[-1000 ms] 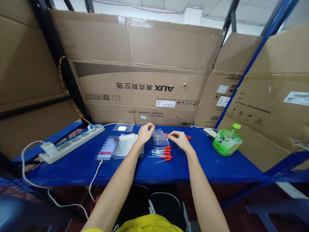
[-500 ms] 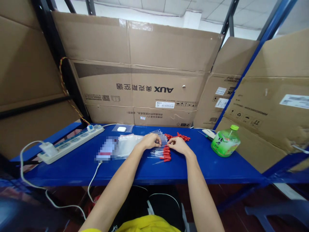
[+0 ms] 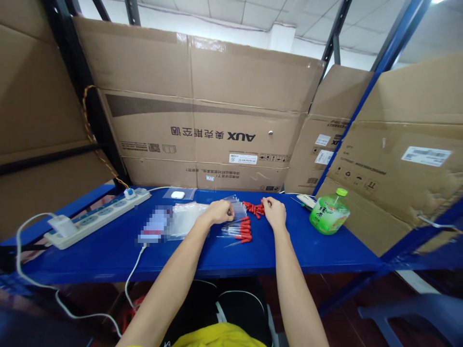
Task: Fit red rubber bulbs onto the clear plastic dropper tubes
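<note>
My left hand [image 3: 220, 212] is closed, its fingers curled at the near side of a pile of clear thin tubes [image 3: 239, 208]. What lies between its fingertips is too small to tell. Below it is a row of clear droppers, their red rubber bulbs [image 3: 246, 231] pointing right. My right hand [image 3: 275, 213] reaches to the loose red rubber bulbs [image 3: 256, 210] behind the row, with thumb and finger pinched on one at the right end of the heap.
Left of my hands lie clear plastic bags [image 3: 186, 219] and a blurred phone [image 3: 156, 224] on a charging cable. A power strip [image 3: 104, 217] runs along the left side. A green drink bottle [image 3: 330, 212] stands at the right, before cardboard walls [image 3: 217, 111].
My right hand has moved away from my left hand, back and right to the loose red bulbs. My left hand stays by the clear tubes. The view has shifted slightly.
</note>
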